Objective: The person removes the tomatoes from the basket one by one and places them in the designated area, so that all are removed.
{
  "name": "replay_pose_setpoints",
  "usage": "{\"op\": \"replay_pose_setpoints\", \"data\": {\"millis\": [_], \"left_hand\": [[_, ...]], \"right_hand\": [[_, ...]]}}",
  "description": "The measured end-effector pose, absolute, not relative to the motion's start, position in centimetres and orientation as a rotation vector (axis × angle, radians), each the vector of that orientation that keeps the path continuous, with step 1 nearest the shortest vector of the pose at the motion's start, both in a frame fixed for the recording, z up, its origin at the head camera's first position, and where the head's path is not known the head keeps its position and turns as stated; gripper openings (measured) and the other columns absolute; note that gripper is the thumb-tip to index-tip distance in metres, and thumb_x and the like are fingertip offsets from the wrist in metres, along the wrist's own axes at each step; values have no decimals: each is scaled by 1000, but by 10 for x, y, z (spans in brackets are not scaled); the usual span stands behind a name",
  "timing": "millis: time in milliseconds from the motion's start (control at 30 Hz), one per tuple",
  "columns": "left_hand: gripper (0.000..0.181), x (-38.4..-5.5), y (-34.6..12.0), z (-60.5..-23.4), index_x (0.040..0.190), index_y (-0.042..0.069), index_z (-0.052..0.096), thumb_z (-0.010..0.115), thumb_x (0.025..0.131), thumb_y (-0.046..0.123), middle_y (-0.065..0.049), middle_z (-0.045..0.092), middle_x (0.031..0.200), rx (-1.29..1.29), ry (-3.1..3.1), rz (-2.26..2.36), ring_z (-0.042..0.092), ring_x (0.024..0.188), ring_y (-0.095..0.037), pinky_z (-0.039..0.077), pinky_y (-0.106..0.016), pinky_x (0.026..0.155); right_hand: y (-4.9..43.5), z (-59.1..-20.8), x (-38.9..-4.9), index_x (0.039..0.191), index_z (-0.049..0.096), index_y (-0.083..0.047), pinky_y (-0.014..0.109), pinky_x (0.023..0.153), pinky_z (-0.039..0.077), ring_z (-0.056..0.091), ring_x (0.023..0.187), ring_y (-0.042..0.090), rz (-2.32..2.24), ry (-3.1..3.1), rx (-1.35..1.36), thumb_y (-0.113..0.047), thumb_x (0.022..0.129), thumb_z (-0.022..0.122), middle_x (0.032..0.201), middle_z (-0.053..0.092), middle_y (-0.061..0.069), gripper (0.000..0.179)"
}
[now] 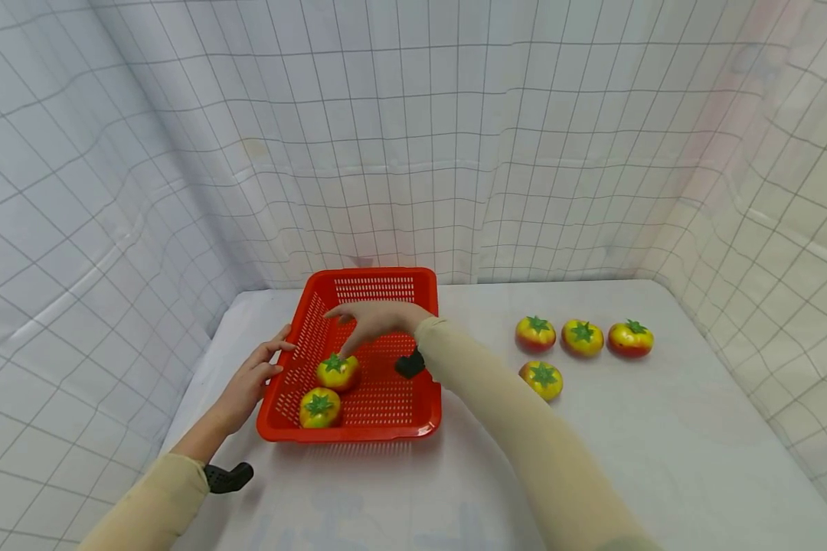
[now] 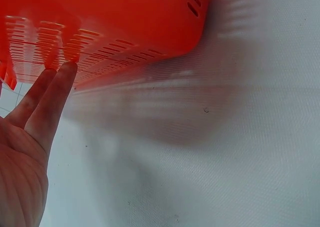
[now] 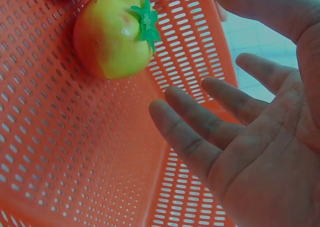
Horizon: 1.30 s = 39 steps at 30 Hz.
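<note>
A red plastic basket point(image 1: 386, 434) with slotted walls stands on the white table. Inside, toward its near left corner, lie two yellow-and-red toy-like tomatoes point(image 1: 320, 407) with green leafy tops. My right hand point(image 1: 379, 317) is over the basket, fingers spread; the right wrist view shows nothing in its palm, with one tomato point(image 3: 115, 34) a short way from the fingertips. At the basket's left side is my left hand point(image 1: 248, 383). In the left wrist view its extended fingers point(image 2: 55, 97) touch the slotted outer wall point(image 2: 115, 32).
To the right of the basket, several more tomatoes lie on the table point(image 1: 661, 428): three in a back row, including a middle one point(image 1: 582, 338), and one nearer tomato point(image 1: 541, 380). White gridded sheeting point(image 1: 413, 153) encloses the back and sides.
</note>
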<state>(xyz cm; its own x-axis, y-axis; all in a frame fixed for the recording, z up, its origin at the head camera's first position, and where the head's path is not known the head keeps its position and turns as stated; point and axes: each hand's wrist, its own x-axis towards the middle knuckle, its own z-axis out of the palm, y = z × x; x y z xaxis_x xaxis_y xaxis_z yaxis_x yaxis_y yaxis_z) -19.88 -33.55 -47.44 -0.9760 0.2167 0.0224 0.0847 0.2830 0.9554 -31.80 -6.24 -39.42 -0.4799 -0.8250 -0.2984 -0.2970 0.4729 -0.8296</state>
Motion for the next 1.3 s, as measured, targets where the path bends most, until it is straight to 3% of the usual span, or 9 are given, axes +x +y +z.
{"op": "replay_pose_setpoints", "data": {"millis": [233, 700, 967, 1300], "left_hand": [[40, -199, -336, -475, 140, 0, 42, 33, 102, 6, -1, 6, 172, 289, 2405, 1823, 2, 156, -38, 47, -21, 94], [41, -198, -336, -476, 141, 1, 41, 33, 101, 5, -2, 5, 172, 305, 2398, 1843, 2, 156, -39, 48, -21, 94], [41, -198, -336, -477, 141, 2, 42, 34, 101, 5, -2, 6, 172, 307, 2405, 1838, 3, 156, -39, 47, -22, 94], [39, -198, -335, -476, 139, 2, 43, 36, 100, 6, 0, 6, 172, 286, 2410, 1825, 3, 156, -39, 48, -22, 94]], "right_hand": [[-70, -402, -320, 159, 36, -21, 47, 105, 47, 49, 129, 21, -857, 1962, -889, -22, 86, 82, 161, 35, 15, 87], [-75, -417, -320, 158, 38, -20, 38, 97, 52, 50, 125, 20, -772, 1974, -830, -25, 87, 82, 160, 38, 11, 83], [-79, -422, -318, 156, 42, -21, 35, 89, 55, 55, 117, 20, -785, 1957, -730, -23, 84, 85, 142, 51, 2, 84], [-78, -424, -316, 155, 44, -20, 37, 91, 54, 56, 114, 22, -779, 1956, -689, -20, 85, 84, 131, 54, 0, 80]]}}
